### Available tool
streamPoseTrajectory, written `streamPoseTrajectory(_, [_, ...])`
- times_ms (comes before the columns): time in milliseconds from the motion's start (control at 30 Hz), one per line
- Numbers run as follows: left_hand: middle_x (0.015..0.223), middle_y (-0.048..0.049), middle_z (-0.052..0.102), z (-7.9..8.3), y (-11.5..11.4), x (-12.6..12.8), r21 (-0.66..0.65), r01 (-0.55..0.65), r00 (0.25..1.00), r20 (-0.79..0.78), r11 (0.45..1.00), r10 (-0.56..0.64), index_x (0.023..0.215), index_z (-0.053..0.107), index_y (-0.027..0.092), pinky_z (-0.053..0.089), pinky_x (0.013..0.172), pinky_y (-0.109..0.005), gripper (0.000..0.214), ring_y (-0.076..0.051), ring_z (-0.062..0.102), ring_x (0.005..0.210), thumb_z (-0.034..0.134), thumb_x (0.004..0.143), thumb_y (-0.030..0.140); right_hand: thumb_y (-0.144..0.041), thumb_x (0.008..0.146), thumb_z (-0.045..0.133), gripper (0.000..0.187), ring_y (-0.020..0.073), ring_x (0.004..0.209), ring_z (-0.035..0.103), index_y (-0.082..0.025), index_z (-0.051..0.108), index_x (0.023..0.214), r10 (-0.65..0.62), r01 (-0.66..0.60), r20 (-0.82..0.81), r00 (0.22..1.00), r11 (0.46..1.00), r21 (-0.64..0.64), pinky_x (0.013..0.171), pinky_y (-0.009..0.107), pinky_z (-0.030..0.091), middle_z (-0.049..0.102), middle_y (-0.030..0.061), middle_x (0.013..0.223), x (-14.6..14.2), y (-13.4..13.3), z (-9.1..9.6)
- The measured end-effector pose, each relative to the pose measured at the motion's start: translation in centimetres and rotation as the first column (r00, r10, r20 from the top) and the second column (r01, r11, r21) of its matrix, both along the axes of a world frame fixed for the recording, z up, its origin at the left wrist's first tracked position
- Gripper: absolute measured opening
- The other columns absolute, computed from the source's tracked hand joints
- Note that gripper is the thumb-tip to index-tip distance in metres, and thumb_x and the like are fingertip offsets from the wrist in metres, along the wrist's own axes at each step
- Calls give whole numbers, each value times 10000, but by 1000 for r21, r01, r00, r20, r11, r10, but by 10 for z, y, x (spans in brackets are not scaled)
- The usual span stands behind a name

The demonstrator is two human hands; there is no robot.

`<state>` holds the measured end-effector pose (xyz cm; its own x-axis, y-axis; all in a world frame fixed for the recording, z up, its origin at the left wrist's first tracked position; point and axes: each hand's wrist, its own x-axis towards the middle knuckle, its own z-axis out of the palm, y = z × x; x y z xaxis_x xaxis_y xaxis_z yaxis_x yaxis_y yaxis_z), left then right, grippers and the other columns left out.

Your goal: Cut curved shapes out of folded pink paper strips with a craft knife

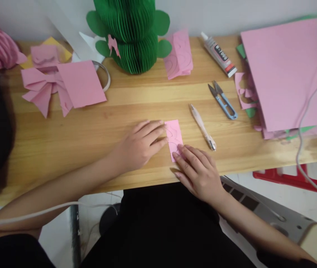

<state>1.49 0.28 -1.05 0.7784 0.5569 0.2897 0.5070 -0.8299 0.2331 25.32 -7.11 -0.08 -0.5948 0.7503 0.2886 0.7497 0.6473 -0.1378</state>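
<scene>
A small folded pink paper piece (173, 134) with curved pencil-like lines lies flat on the wooden table near its front edge. My left hand (140, 145) rests at its left side, fingers stretched out, fingertips touching the paper's edge. From the lower right, my right hand (197, 167) lays its extended fingers on the paper's lower end. Right of the paper lies a pen (202, 126) with a clear barrel. Beyond it are blue-handled thread snips (223, 100) and a B-7000 glue tube (219, 55).
A green honeycomb paper figure (127, 33) stands at the back. Left are a pink paper bow (45, 83), a pink square (82, 83) and a tape roll (106, 76). Behind sits another marked pink paper stack (179, 54). Pink sheets (287, 74) and a white cable (300, 137) are right.
</scene>
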Motion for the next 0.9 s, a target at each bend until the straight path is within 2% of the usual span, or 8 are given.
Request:
streamPoseTrajectory(267, [1247,-159,658,8,7,3,25,-4,1000,23,1000,3,1076,710,142,499,982,-470,333,-294,577,1228,390,987,128,-331,961,530,333,268,1198,613,-132,677,1185,-30,29,-66,997,999,-28,982,427,464,711,134,1228,-2,0,0])
streamPoseTrajectory(367, [1205,-135,680,12,9,7,107,18,1000,-26,994,-15,1030,714,128,516,969,-428,345,-263,612,1168,373,1019,180,-320,945,559,326,268,1203,611,-139,677,1189,-27,24,-84,996,999,-41,989,422,456,711,133,1226,-1,0,-1])
streamPoseTrajectory(500, [1132,-137,723,15,9,13,221,116,992,-80,968,-100,969,709,72,533,952,-365,378,-227,667,1068,336,1014,115,-303,938,567,319,268,1197,614,-152,676,1197,-37,31,-117,992,998,-47,986,426,458,713,135,1214,-2,0,-1])
streamPoseTrajectory(700, [1109,-145,736,12,9,14,298,146,988,-88,943,-125,963,700,60,559,883,-338,337,-232,688,1032,367,999,93,-319,954,548,299,259,1175,632,-135,697,1137,-35,33,-115,993,999,-16,977,415,468,725,129,1197,-4,2,1])
streamPoseTrajectory(900, [1106,-155,731,8,10,14,298,154,987,-86,942,-134,984,686,75,553,860,-344,319,-226,681,1025,369,1000,96,-299,929,588,298,269,1177,628,-148,693,1163,-29,25,-115,993,999,-37,983,430,470,720,137,1201,-3,1,0])
